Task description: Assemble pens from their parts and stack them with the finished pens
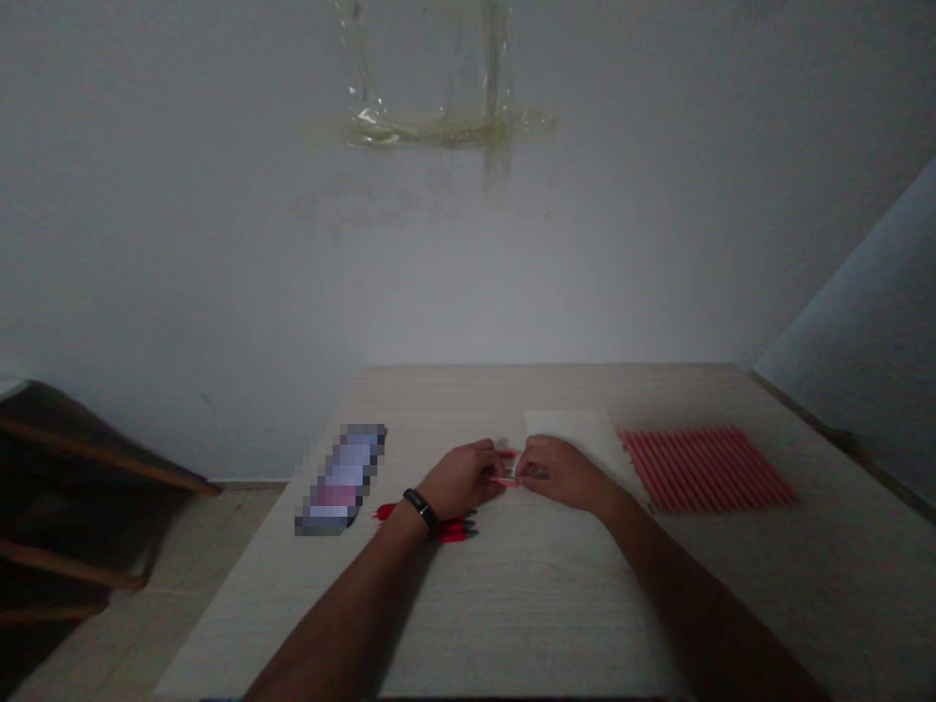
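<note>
My left hand [468, 470] and my right hand [560, 471] meet above the middle of the table, fingers pinched. Between them are thin pinkish-red pieces [504, 479], two strips showing one above the other with a pale gap. The fingers hide most of these pieces, so their exact kind is unclear. Under my left wrist, which wears a black band [419, 508], lie several red pens [454, 531] with dark tips pointing right. My right hand is over the near left part of a pale paper sheet [574, 423].
Right of the paper, many slim red sticks [706, 470] lie side by side in a neat row. A phone [342, 480], its screen blurred out, rests at the table's left. A wall with peeling clear tape [431, 130] stands behind the table [541, 604]. Dark wooden furniture [65, 507] is at far left.
</note>
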Action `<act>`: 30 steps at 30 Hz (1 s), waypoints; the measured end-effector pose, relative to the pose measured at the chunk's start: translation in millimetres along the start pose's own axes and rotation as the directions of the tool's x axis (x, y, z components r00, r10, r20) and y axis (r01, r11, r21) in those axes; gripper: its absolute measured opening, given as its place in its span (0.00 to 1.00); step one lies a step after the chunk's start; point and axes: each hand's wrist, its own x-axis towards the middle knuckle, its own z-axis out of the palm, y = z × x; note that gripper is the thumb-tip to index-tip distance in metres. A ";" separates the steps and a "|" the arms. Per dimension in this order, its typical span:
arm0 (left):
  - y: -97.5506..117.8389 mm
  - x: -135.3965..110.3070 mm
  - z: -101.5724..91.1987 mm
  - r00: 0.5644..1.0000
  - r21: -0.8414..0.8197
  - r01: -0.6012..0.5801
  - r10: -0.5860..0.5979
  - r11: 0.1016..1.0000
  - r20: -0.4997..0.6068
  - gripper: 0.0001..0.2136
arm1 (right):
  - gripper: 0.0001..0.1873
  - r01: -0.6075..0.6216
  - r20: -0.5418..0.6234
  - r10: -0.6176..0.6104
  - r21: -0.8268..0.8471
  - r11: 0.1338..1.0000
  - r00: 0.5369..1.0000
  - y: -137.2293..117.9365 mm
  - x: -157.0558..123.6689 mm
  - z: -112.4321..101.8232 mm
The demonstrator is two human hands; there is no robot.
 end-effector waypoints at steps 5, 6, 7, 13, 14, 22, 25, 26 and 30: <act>-3.6 0.7 1.7 1.000 -0.035 -0.025 0.026 0.999 0.017 0.03 | 0.01 -0.014 0.062 0.017 -0.057 0.998 0.998 -1.1 0.6 3.0; -3.7 0.9 1.7 0.999 -0.044 -0.030 0.031 0.999 0.014 0.03 | 0.01 -0.018 0.067 0.022 -0.063 0.998 0.997 -1.6 0.9 3.2; -3.6 1.1 1.7 0.999 -0.052 -0.034 0.035 0.998 0.013 0.03 | 0.01 -0.022 0.072 0.026 -0.065 0.998 0.997 -2.1 1.2 3.4; -1.8 1.2 0.4 0.998 -0.062 -0.055 0.056 0.997 0.015 0.06 | 0.01 -0.017 0.084 0.022 -0.069 0.997 0.996 -2.6 0.9 5.3; -1.8 1.1 0.5 0.998 -0.058 -0.056 0.057 0.997 0.007 0.06 | 0.01 -0.017 0.081 0.023 -0.067 0.998 0.996 -2.5 0.8 5.7; 1.8 0.5 -1.6 0.999 -0.004 -0.033 0.033 0.999 0.005 0.05 | 0.01 -0.036 0.084 0.043 -0.081 0.996 0.996 -3.4 1.1 5.0; 3.7 0.1 -3.5 1.000 0.026 -0.007 0.007 1.000 0.017 0.05 | 0.00 -0.036 0.078 0.043 -0.086 0.996 0.996 -4.7 0.9 5.3; 3.9 -0.2 -3.8 1.000 0.036 -0.002 0.001 0.999 0.024 0.04 | 0.00 -0.036 0.075 0.043 -0.084 0.996 0.996 -5.2 0.8 5.4; 1.6 -1.5 -3.8 1.000 0.072 0.014 -0.016 0.997 0.019 0.05 | 0.03 -0.056 0.059 0.062 -0.100 0.993 0.996 -4.3 -0.4 1.2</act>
